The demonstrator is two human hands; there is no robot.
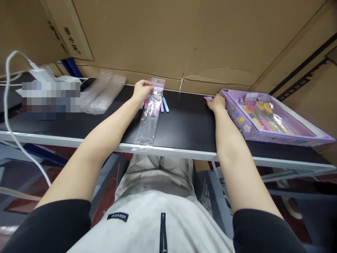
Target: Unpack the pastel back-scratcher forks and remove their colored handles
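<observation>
My left hand (141,91) is closed on the top of a clear plastic bag (150,114) that lies lengthwise on the black table (189,123). Pink and blue pens (163,104) lie under and beside the bag's upper end. My right hand (217,103) rests at the left corner of a purple box (265,117) with a clear window showing colourful items; its fingers are curled against the box, and a small pink piece shows at the fingertips.
A stack of clear bags (102,93) lies at the back left, beside a white charger and cable (39,73). Cardboard (184,38) walls the back and right. The table's white front edge (158,150) runs across above my lap.
</observation>
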